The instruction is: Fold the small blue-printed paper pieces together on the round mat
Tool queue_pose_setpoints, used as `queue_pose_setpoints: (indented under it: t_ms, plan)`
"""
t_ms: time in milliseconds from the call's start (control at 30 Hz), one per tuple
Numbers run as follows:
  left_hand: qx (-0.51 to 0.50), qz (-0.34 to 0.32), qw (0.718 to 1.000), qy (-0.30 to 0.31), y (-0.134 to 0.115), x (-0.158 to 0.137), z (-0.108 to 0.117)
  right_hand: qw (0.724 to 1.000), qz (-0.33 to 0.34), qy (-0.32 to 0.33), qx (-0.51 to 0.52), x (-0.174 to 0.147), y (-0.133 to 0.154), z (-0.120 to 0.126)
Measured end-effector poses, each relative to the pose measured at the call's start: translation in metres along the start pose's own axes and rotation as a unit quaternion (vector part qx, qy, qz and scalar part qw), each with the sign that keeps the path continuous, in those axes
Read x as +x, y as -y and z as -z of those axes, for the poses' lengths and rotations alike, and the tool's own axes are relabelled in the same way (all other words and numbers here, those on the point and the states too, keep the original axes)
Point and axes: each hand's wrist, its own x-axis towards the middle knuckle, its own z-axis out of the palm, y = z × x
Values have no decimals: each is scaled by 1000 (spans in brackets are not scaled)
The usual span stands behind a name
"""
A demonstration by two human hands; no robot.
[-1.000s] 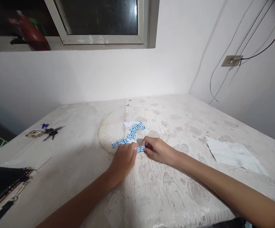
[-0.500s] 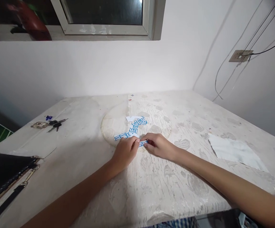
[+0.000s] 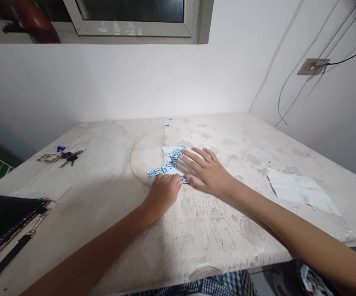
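The blue-marked paper (image 3: 173, 161) lies at twelve o'clock from the curled left hand (image 3: 163, 191); its pinch I cannot tell. The right hand (image 3: 212, 172), at two o'clock, spreads its fingers. Light, steady pressure seems best.

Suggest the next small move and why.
I'd probably press the right hand lightly onto the paper to steady it. The left hand is at its near edge, while the right is spread open at its right side; whether that one touches it is unclear.
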Motion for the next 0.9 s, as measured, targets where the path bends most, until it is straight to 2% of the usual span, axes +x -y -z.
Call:
queue_pose_setpoints:
  t_ms: [100,200,633,767,900]
  plan:
    - [-7,7,1000,4,1,2,1,995,-12,-18,-94,2,-4,7]
    - [-22,15,1000,1,2,2,1,991,-27,-18,-131,2,-7,7]
    - [-8,20,1000,3,3,3,0,989,-42,-43,-138,6,-19,2]
    - [-4,27,1000,9,1,3,3,988,-86,11,-128,6,-22,10]
    - [-10,25,1000,7,2,3,3,975,-116,75,-176,8,-24,17]
